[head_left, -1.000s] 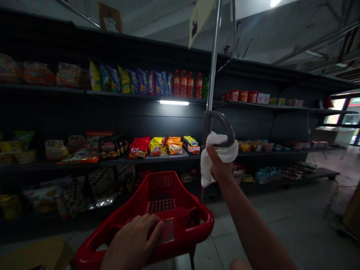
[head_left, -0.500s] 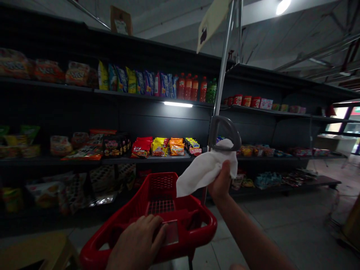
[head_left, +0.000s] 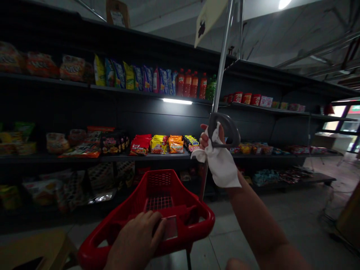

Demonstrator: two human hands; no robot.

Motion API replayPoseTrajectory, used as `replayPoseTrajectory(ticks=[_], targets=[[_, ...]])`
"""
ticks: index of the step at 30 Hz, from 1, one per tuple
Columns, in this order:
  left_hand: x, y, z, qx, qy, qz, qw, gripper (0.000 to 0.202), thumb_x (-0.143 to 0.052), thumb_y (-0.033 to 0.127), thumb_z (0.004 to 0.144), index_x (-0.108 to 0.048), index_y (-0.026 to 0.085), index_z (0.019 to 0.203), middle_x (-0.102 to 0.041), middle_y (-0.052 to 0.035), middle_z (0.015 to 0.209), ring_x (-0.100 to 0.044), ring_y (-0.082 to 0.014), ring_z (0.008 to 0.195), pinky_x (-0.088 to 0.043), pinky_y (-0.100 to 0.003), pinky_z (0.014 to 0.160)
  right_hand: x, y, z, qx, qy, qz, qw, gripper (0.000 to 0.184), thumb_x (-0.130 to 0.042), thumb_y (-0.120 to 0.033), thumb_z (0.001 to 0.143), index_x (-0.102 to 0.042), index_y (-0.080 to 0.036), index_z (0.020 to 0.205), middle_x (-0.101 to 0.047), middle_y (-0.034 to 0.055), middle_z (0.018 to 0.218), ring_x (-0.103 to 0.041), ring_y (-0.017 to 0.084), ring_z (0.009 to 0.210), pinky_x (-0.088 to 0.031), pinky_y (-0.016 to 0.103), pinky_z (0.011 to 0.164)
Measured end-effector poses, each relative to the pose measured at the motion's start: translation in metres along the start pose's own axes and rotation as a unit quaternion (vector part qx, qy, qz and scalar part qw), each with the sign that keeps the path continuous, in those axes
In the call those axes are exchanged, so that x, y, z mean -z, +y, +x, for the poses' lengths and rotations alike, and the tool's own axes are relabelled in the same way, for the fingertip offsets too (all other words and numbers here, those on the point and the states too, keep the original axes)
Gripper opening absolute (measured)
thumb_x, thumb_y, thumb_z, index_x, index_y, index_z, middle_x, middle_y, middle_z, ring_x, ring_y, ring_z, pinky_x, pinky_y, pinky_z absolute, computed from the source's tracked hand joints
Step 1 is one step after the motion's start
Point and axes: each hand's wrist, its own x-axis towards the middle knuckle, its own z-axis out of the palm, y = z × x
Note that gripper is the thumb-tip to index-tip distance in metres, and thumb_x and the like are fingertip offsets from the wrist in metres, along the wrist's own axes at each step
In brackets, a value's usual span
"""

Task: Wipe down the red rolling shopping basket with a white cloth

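Observation:
My left hand (head_left: 139,234) lies over the handle of a red shopping cart (head_left: 197,233), fingers curled onto it beside a small clear panel. A white cloth (head_left: 223,170) is in my right hand (head_left: 204,140), whose fingers close around the upright metal pole (head_left: 223,67) at the cart's right side. Right at that grip, a dark grey loop handle (head_left: 234,131) is fixed to the pole. The cloth lies between palm and pole, with one end hanging over my wrist and a smaller end sticking out to the left.
Beyond the cart, dark shelves (head_left: 152,112) carry snack bags, red-drink bottles (head_left: 187,84) and red tubs (head_left: 246,98). A lit tube (head_left: 177,101) hangs under the upper shelf. A yellowish stool (head_left: 42,245) stands at lower left. Tiled floor (head_left: 230,243) stretches right.
My right hand has gone up and left with the cloth, from below the grey loop to around the pole beside it. My left hand stays on the cart handle.

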Motion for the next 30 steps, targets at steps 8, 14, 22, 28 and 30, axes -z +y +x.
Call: replayPoseTrajectory(ticks=[8, 14, 22, 28, 30], targets=[[0.008, -0.002, -0.004, 0.02, -0.019, 0.017, 0.999, 0.042, -0.029, 0.045, 0.098, -0.067, 0.028, 0.1, -0.07, -0.0038, 0.103, -0.062, -0.0202, 0.097, -0.043, -0.035, 0.086, 0.058, 0.133, -0.111, -0.089, 0.115, -0.004, 0.989, 0.035, -0.069, -0.056, 0.08, -0.056, -0.026, 0.093, -0.045, -0.0089, 0.059, -0.036, 0.007, 0.044, -0.036, 0.021, 0.044], [0.013, -0.001, -0.008, 0.014, -0.027, 0.018, 0.999, 0.041, -0.032, 0.045, 0.097, -0.068, 0.029, 0.106, -0.07, -0.0042, 0.107, -0.063, -0.0207, 0.099, -0.043, -0.037, 0.093, 0.074, 0.128, -0.141, -0.164, 0.002, -0.184, 0.969, 0.04, -0.076, -0.043, 0.077, -0.058, -0.018, 0.102, -0.063, 0.0001, 0.07, -0.058, 0.014, 0.062, -0.047, 0.027, 0.058], [0.006, -0.006, -0.003, -0.001, -0.017, 0.013, 1.0, 0.041, -0.034, 0.048, 0.096, -0.069, 0.028, 0.107, -0.071, -0.0034, 0.11, -0.063, -0.0217, 0.101, -0.045, -0.037, 0.093, 0.07, 0.116, -0.118, -0.105, 0.036, -0.115, 0.987, 0.071, -0.071, -0.063, 0.069, -0.057, -0.019, 0.122, -0.071, 0.0103, 0.102, -0.069, 0.027, 0.091, -0.057, 0.043, 0.076], [0.008, -0.019, 0.0, -0.033, -0.026, 0.011, 0.999, 0.042, -0.035, 0.05, 0.096, -0.069, 0.029, 0.108, -0.071, -0.0024, 0.115, -0.063, -0.0218, 0.104, -0.046, -0.037, 0.093, 0.146, 0.134, -0.144, -0.338, -0.047, -0.135, 0.93, 0.061, -0.088, -0.033, 0.054, -0.067, -0.013, 0.108, -0.072, 0.0103, 0.103, -0.069, 0.022, 0.09, -0.054, 0.034, 0.083], [0.008, -0.018, 0.001, -0.043, -0.027, 0.009, 0.999, 0.042, -0.035, 0.049, 0.096, -0.069, 0.028, 0.108, -0.071, -0.0025, 0.113, -0.063, -0.0214, 0.102, -0.046, -0.036, 0.092, 0.15, 0.131, -0.127, -0.299, 0.006, -0.124, 0.946, 0.054, -0.083, -0.036, 0.063, -0.067, -0.014, 0.11, -0.073, 0.0073, 0.1, -0.069, 0.018, 0.083, -0.055, 0.03, 0.079]])
